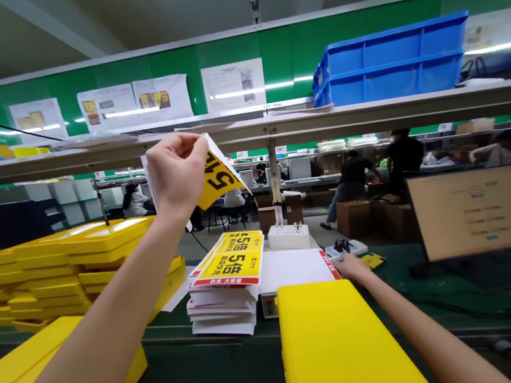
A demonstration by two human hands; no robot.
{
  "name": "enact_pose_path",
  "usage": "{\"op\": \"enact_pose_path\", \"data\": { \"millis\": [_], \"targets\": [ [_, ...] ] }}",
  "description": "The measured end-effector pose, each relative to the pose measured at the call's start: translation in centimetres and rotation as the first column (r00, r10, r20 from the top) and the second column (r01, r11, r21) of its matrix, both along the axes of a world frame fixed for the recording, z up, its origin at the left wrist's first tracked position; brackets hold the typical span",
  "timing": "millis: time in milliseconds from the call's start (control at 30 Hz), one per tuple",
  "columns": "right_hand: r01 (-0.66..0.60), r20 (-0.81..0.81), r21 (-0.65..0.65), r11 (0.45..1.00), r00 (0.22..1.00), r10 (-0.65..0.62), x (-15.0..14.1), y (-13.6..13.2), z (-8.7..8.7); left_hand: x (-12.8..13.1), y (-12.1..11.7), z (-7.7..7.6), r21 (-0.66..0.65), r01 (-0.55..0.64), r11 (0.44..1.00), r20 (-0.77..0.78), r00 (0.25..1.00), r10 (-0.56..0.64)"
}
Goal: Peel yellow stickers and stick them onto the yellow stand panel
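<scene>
My left hand [180,171] is raised at shelf height, pinching a yellow and white printed card [219,177] with black lettering. The card hangs tilted from the fingers. Below it stands a stack of similar cards [228,263], yellow with a red band on the top one. My right hand [352,266] reaches forward with bent fingers at the red-striped edge of a white sheet [295,263], which lies on a white box-shaped device. The fingertips are partly hidden, and what they grip cannot be made out. A closed yellow box [340,339] lies nearest me, between my arms.
Yellow box parts [56,272] are piled at left, with a large yellow box [61,368] before them. A white power adapter [288,236] stands behind the sheet. At right is a monitor [481,209]. A shelf [237,133] crosses overhead, bearing a blue crate [394,62]. People work beyond.
</scene>
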State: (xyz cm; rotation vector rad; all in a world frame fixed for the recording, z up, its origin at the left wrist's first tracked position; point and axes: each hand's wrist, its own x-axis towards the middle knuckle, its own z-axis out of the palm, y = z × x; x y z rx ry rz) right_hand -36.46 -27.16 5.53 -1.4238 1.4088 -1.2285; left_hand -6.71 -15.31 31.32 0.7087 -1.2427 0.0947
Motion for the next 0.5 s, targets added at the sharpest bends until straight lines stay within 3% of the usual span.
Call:
{"op": "enact_pose_path", "data": {
  "millis": [67,167,200,233,300,333,400,467,500],
  "targets": [
    [-0.051,0.006,-0.047,0.998,0.999,0.051,0.8,2.4,3.7,-1.9,2.4,-1.2,-0.147,-0.045,0.988,0.18,0.981,0.072],
    [-0.283,0.089,-0.189,0.94,0.949,0.304,2.0,8.0,9.7,-5.4,5.8,-3.9,-0.322,-0.04,0.946,0.446,0.875,0.189],
    [-0.453,0.186,-0.293,0.842,0.837,0.515,2.4,10.4,11.5,-6.7,6.7,-4.9,-0.357,-0.018,0.934,0.538,0.813,0.222],
    [-0.537,0.23,-0.387,0.75,0.731,0.642,2.7,12.7,13.0,-7.9,7.5,-6.0,-0.383,0.014,0.924,0.628,0.738,0.249],
    [-0.534,0.255,-0.517,0.669,0.65,0.716,2.9,17.0,15.0,-10.2,8.5,-8.0,-0.41,0.086,0.908,0.759,0.584,0.288],
    [-0.492,0.264,-0.552,0.673,0.663,0.701,2.9,18.7,15.5,-11.2,8.9,-8.9,-0.414,0.116,0.903,0.798,0.523,0.299],
    [-0.37,0.309,-0.561,0.741,0.737,0.601,2.4,20.9,15.6,-12.5,9.2,-10.2,-0.388,0.159,0.908,0.85,0.442,0.287],
    [-0.25,0.367,-0.512,0.822,0.801,0.473,1.5,21.9,14.9,-12.9,9.5,-11.2,-0.322,0.186,0.928,0.883,0.413,0.223],
    [-0.21,0.39,-0.474,0.855,0.821,0.417,1.0,22.1,14.3,-12.7,9.8,-11.6,-0.298,0.192,0.935,0.88,0.435,0.191]
  ]
}}
